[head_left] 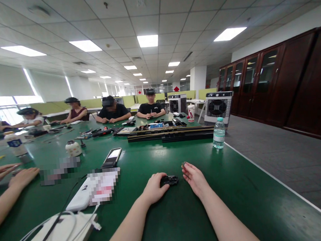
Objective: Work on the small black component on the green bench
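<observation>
My left hand (156, 188) is closed around one end of a small black part (171, 180), dark and uneven on top, which lies low over the green table (163, 157). I cannot make out its exact kind. To the right and apart from it, my right hand (192, 177) pinches a small brownish piece (183, 165) between thumb and fingers, too small to name. Its palm side faces left, toward the black part.
A water bottle (219, 133) stands at the table's right edge. Long black strips (170, 135) lie across the table ahead. A phone (111, 157), white power bank (78, 195), white box (60, 234) and cables are on my left. A co-worker's hands (22, 179) work at far left.
</observation>
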The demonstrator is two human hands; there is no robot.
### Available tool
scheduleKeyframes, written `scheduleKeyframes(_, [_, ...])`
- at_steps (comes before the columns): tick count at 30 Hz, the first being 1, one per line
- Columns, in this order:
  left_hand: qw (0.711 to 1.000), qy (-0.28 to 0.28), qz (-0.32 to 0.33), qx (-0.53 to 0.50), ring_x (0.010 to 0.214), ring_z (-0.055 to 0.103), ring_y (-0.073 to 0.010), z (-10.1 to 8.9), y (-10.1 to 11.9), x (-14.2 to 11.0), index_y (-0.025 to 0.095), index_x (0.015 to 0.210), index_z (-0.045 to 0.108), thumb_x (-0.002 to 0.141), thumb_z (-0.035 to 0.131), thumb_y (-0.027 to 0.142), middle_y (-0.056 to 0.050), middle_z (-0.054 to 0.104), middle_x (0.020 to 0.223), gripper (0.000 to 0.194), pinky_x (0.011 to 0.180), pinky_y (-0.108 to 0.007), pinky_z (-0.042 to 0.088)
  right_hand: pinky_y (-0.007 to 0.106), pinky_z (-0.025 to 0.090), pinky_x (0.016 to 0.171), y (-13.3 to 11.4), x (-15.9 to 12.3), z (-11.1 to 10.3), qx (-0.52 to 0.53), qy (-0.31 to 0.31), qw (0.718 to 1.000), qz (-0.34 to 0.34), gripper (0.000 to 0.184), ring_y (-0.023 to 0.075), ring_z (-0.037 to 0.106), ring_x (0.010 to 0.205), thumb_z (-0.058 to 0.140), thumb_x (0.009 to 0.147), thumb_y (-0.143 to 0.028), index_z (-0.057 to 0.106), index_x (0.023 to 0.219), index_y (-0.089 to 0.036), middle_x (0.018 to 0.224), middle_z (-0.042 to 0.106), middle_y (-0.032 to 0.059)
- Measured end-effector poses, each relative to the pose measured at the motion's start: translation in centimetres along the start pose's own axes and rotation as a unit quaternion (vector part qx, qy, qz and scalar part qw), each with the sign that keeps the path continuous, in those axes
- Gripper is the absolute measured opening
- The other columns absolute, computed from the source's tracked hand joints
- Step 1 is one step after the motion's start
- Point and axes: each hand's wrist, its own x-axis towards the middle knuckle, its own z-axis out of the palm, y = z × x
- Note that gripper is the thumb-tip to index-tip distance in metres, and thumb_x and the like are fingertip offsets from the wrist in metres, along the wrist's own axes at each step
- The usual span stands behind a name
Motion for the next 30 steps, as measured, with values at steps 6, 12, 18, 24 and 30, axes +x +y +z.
scheduleKeyframes(6, [1.000,0.001,-0.001,0.004,0.101,0.053,-0.0234,0.0,0.1,0.0,0.018,0.110,0.056,0.073,0.058,0.025,-0.007,0.062,0.108,0.038,0.090,-0.034,0.041,0.028,0.049,0.061,0.1,0.1,0.0,0.004,-0.002,1.000,0.003,0.031,0.0194,0.065,0.080,0.071,0.061,-0.037,0.063,0.086,-0.022,0.091,0.071,0.0060])
scheduleKeyframes(12, [1.000,-0.002,0.001,0.008,0.100,0.053,-0.0232,-0.1,0.1,0.0,0.017,0.109,0.056,0.073,0.058,0.024,-0.008,0.061,0.108,0.038,0.089,-0.034,0.041,0.027,0.048,0.058,-0.1,-0.2,0.2,0.022,0.001,1.000,0.004,0.032,0.0186,0.065,0.076,0.074,0.058,-0.036,0.064,0.084,-0.022,0.087,0.071,0.0055])
scheduleKeyframes(18, [1.000,-0.002,0.002,0.010,0.102,0.053,-0.0236,0.0,0.0,0.0,0.018,0.111,0.055,0.074,0.059,0.025,-0.007,0.061,0.109,0.038,0.090,-0.035,0.041,0.027,0.048,0.062,-0.1,-0.5,0.6,-0.055,-0.014,0.997,-0.046,0.043,0.0209,0.064,0.086,0.073,0.058,-0.044,0.064,0.093,-0.022,0.097,0.069,0.0059])
scheduleKeyframes(24, [1.000,-0.002,0.002,0.010,0.103,0.053,-0.0240,-0.2,0.2,0.0,0.018,0.111,0.055,0.073,0.060,0.023,-0.007,0.061,0.110,0.038,0.092,-0.035,0.041,0.036,0.048,0.080,0.2,-0.7,1.0,-0.148,-0.069,0.972,-0.167,0.040,0.0232,0.063,0.088,0.073,0.056,-0.043,0.066,0.087,-0.018,0.089,0.071,0.0079])
scheduleKeyframes(30, [1.000,-0.005,0.009,0.015,0.102,0.053,-0.0234,0.0,0.0,0.0,0.019,0.111,0.054,0.074,0.059,0.023,-0.007,0.060,0.109,0.038,0.091,-0.035,0.041,0.039,0.043,0.088,0.1,-1.5,0.9,-0.338,-0.124,0.901,-0.243,0.024,0.0229,0.060,0.095,0.064,0.068,-0.033,0.069,0.090,-0.024,0.095,0.069,0.0042])
